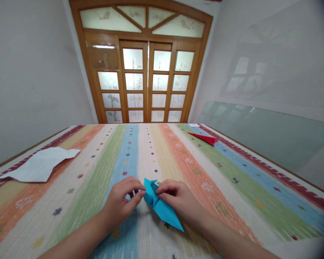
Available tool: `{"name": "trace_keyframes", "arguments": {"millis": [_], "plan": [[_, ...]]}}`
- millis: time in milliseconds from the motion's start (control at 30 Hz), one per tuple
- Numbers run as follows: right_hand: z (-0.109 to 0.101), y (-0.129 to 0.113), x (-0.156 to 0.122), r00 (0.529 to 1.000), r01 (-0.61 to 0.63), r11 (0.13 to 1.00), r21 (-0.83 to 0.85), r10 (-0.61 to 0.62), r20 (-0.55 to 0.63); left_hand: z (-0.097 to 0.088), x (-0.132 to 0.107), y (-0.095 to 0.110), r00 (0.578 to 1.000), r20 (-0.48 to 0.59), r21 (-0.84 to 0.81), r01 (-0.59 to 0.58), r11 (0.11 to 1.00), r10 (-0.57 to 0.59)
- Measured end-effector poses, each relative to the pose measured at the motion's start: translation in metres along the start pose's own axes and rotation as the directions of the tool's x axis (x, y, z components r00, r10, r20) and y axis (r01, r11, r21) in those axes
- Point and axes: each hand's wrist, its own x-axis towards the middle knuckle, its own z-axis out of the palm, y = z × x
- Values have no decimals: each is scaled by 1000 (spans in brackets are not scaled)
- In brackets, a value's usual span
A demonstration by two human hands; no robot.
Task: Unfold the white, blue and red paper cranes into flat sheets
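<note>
left hand [122, 202], right hand [183, 200] angled inward, pinching folded blue paper [164, 211]

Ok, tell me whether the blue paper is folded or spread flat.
Folded: the blue paper shows creases, overlapping layers and a pointed end, with the right hand gripping it.

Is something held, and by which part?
Blue folded paper: the right hand pinches its upper right side; the left hand is at its left edge.
</note>
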Motion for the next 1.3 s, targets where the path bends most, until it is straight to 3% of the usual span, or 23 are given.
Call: {"name": "trace_keyframes", "arguments": {"millis": [100, 233, 367, 467, 600, 733, 833, 967, 1300], "plan": [[0, 0, 0, 999, 42, 999, 3, -42, 6, 0, 0, -2, 1000, -25, 11, 17, 1000, -17], [-2, -1, 1, 998, 65, 990, 125, -61, -35, -1, -2, -8, 991, -64, 9, 119, 993, -119], [-8, 5, 4, 982, -42, 975, 220, 81, -171, -1, -6, -15, 973, -91, -34, 211, 977, -213], [-9, 12, 8, 959, -114, 937, 329, 190, -210, 0, -9, -19, 971, -78, -35, 222, 974, -224], [-4, 15, 13, 953, -164, 849, 502, 268, -142, 0, -9, -18, 976, -52, -32, 210, 977, -212], [5, 8, 11, 974, -199, 767, 611, 226, 33, 1, -7, -13, 981, -1, -22, 192, 981, -192], [7, 4, 8, 954, -291, 673, 680, 253, 158, 3, -6, -9, 978, 31, -15, 205, 979, -204], [3, 4, 6, 936, -315, 539, 781, 312, 162, 7, -5, -9, 964, 30, -89, 267, 960, -265], [1, 7, 1, 962, -273, 629, 728, 174, 210, 12, -5, -18, 941, -4, -237, 329, 914, -340]]}}
